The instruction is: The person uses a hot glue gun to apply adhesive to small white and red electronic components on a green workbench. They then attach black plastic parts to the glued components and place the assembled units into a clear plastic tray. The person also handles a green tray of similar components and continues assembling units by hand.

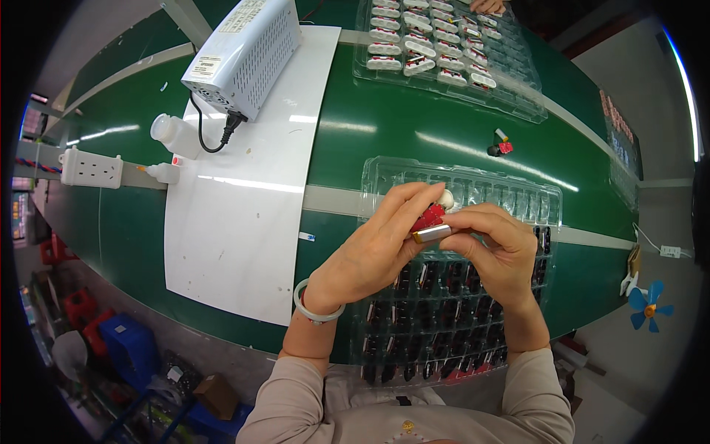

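Note:
Above a clear plastic tray point(370, 174), my two hands meet around a small electronic assembly. My left hand point(370, 248) has its fingers closed on a red circuit board point(429, 217), and a rounded white part point(446, 198) shows just beyond it. Between finger and thumb, my right hand point(495, 240) pinches a small silver battery cell point(433, 234) with a yellowish end, next to the board. Any wires between cell and board are hidden by the fingers. Rows of black parts with silver pieces point(425, 314) fill the tray's nearer pockets, under my wrists.
Farther off, another clear tray point(510, 100) holds white shells with red boards point(419, 48); another person's hand point(487, 6) is at its far edge. A loose red board with a cell point(505, 147) lies between. Left are a white power unit point(248, 59), bottles point(174, 135) and a power strip point(90, 168).

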{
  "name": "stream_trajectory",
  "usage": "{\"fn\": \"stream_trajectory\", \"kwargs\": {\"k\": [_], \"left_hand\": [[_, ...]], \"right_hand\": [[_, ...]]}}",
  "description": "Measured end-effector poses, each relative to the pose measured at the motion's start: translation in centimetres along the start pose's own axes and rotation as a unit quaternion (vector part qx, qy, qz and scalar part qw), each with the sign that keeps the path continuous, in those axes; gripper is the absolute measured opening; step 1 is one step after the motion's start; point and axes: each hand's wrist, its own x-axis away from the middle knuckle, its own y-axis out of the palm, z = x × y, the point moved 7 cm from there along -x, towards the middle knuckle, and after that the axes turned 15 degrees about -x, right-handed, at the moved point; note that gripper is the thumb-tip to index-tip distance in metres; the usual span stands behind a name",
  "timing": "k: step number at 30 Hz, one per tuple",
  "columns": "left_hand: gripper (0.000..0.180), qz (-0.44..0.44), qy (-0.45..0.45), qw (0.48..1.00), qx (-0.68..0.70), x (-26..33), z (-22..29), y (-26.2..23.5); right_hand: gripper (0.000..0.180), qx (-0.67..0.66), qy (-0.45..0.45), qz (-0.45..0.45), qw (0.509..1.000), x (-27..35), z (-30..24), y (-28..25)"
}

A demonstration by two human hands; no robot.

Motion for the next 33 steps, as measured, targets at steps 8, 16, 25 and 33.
{"fn": "stream_trajectory", "kwargs": {"k": [8, 16, 25, 33], "left_hand": [[0.057, 0.002, 0.016, 1.0, 0.016, 0.0, -0.7, -0.6], [0.038, 0.051, -0.047, 0.988, 0.14, 0.2, -2.0, -0.5], [0.037, 0.067, -0.01, 0.997, 0.049, -0.3, -0.9, -0.9], [0.017, 0.099, -0.051, 0.988, 0.106, 0.0, -1.1, -1.2]], "right_hand": [[0.023, 0.184, -0.171, -0.068, 0.966, -1.4, -1.8, 1.4], [0.024, 0.15, -0.213, 0.004, 0.965, -0.9, -1.2, 0.4], [0.025, 0.13, -0.189, 0.028, 0.973, -0.1, -1.4, -0.2], [0.044, 0.103, -0.073, 0.053, 0.991, 0.4, -0.9, -0.2]]}}
